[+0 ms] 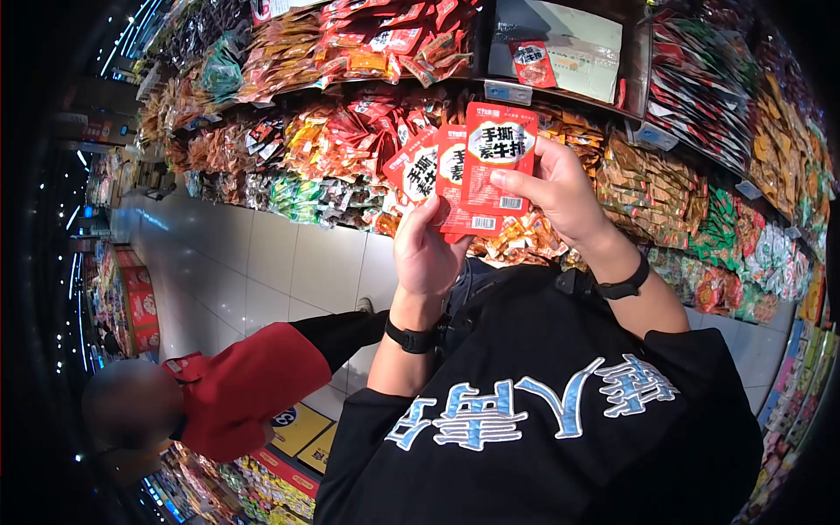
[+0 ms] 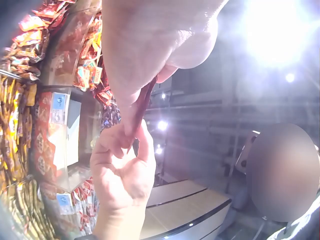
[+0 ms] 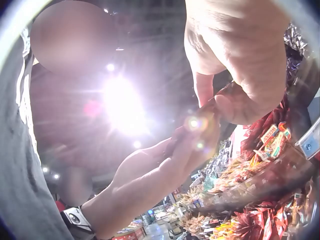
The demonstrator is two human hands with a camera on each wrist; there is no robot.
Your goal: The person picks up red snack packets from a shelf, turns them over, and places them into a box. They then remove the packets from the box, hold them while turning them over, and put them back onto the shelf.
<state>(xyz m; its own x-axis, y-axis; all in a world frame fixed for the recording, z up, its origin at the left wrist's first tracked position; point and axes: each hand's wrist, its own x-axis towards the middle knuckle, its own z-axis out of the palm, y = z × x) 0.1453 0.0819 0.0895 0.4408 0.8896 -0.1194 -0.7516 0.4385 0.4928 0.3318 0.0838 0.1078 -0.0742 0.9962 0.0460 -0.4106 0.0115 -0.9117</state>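
Three red snack packets with white label patches and black lettering are fanned out between the two hands in the head view. The right packet [image 1: 500, 179] lies on top, overlapping the middle packet [image 1: 453, 197]; the left packet [image 1: 411, 166] tilts outward behind it. My left hand [image 1: 429, 258] pinches the fan at its lower left, thumb on the front. My right hand [image 1: 569, 192] pinches the right packet by its right edge, thumb across its face. In the left wrist view the packets show edge-on as a thin dark red strip [image 2: 145, 102] between both hands.
Shelves of bagged snacks [image 1: 350, 52] run along the front. A display box [image 1: 560, 52] with one red packet [image 1: 532, 63] on it stands beyond the hands. Someone in a red top [image 1: 254, 385] is at the left, over the tiled floor [image 1: 271, 271].
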